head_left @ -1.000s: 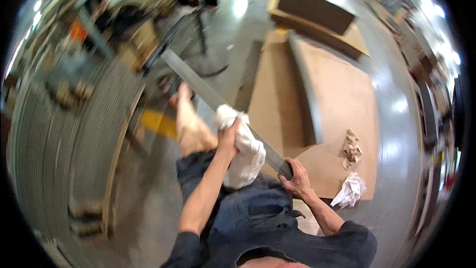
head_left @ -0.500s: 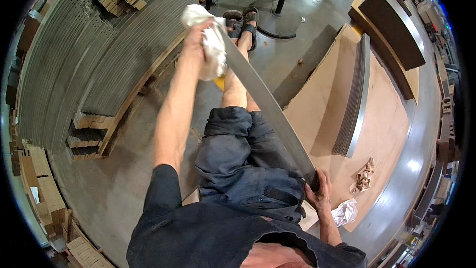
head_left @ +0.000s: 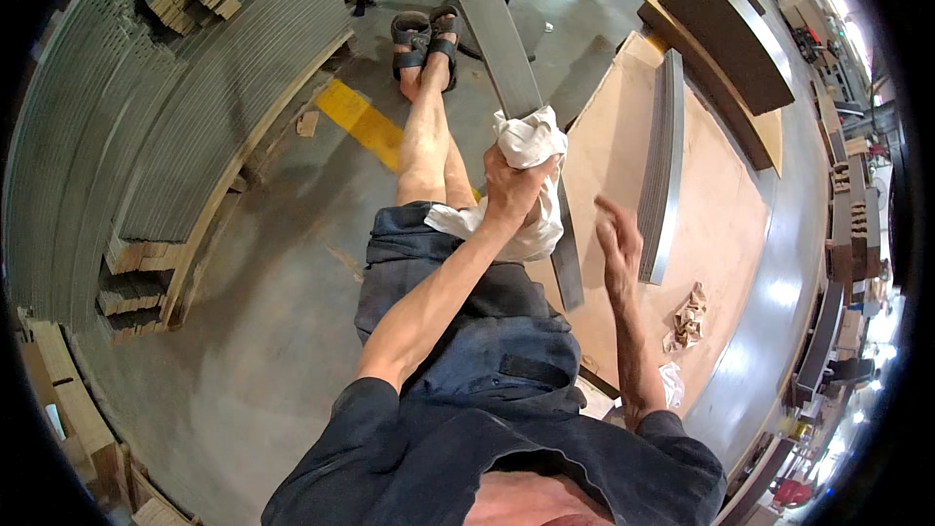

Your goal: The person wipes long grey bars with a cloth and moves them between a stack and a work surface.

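Observation:
My left hand [head_left: 518,185] is closed on a white cloth [head_left: 531,141], which is wrapped about a long grey board [head_left: 487,24]. The board slants from the top of the view down past the cloth, and its near end [head_left: 567,278] shows below it, over my lap. Off the board, to the right of its near end, my right hand [head_left: 620,239] is raised with nothing in it, the fingers apart and one stretched out. Beside that hand a row of narrow grey boards [head_left: 662,166] stands close together on a brown sheet [head_left: 721,205].
Large stacks of grey slats [head_left: 224,117] fill the left side. Crumpled brown paper [head_left: 688,317] and a white crumpled piece [head_left: 672,385] lie at the right. Another dark stack [head_left: 730,34] stands at the far right. A yellow floor stripe [head_left: 360,122] runs by my legs.
My left hand with the cloth has come nearer and to the right along the board. My right hand has let go of the board's near end, and the board has shifted away from me.

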The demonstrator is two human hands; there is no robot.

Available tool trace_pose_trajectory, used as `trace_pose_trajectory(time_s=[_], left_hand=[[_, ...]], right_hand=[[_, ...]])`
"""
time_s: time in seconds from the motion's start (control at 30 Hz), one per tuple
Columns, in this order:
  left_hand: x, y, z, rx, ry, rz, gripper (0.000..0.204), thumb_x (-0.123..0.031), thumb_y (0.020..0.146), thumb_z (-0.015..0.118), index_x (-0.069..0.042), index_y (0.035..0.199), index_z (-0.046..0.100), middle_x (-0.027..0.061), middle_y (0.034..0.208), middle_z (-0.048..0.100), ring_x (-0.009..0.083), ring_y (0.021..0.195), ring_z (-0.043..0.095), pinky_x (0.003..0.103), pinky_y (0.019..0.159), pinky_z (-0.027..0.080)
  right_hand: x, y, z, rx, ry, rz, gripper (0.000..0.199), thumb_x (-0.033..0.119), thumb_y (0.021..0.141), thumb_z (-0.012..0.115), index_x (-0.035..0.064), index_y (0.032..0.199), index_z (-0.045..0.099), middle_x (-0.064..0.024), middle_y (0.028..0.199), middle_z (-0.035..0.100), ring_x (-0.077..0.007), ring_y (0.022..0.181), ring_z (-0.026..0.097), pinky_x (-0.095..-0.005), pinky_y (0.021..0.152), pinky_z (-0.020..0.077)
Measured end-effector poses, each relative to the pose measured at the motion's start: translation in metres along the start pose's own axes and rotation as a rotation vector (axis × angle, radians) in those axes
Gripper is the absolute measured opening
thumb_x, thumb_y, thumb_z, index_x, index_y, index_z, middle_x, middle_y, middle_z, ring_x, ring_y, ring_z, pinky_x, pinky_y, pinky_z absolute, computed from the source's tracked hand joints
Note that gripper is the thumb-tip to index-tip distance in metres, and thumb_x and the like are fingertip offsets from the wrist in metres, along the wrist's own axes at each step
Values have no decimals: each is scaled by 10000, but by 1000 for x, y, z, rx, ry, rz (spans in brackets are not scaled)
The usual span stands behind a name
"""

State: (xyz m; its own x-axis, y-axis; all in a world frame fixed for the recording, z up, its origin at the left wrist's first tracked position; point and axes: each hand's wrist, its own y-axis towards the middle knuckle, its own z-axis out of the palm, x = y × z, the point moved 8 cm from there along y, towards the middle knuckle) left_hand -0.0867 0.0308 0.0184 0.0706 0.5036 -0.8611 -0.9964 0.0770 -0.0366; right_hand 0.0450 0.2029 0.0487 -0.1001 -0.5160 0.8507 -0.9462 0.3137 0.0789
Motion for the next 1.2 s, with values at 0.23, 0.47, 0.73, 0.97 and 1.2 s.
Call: trace_pose_trajectory(time_s=[0.23,0.47,0.73,0.97,1.2], left_hand=[[-11,-53,47,168,240,234,332,-87,739,744,32,1008,591,140,882,684,192,836,655,342,715,510],[51,-77,50,350,403,154,347,-133,798,704,-1,1094,582,195,886,675,304,837,683,361,716,520],[90,-68,-4,296,586,113,357,-173,699,776,-6,954,590,157,811,664,331,792,661,392,683,502],[140,-57,-57,82,539,-131,345,-173,697,748,13,945,597,165,847,652,316,803,645,396,725,495],[161,-42,-98,-413,-80,-420,552,-29,694,765,-9,1190,524,90,1103,598,209,965,602,328,808,521]], right_hand=[[137,75,15,-45,-168,-244,489,360,820,700,-47,1049,554,-184,923,573,-260,828,565,-394,740,464],[190,75,-17,-174,238,-487,364,217,840,734,7,1069,545,-36,852,615,-111,742,590,-246,671,482],[214,119,-145,-462,118,-613,314,268,925,632,21,1117,601,-53,783,589,-114,617,578,-244,549,488],[179,145,-217,-707,301,-458,229,218,927,601,17,1036,603,-67,785,590,-130,626,575,-237,538,470],[45,167,-198,-552,-342,-328,451,435,869,679,37,1060,589,-34,845,559,-143,693,522,-297,633,448]])
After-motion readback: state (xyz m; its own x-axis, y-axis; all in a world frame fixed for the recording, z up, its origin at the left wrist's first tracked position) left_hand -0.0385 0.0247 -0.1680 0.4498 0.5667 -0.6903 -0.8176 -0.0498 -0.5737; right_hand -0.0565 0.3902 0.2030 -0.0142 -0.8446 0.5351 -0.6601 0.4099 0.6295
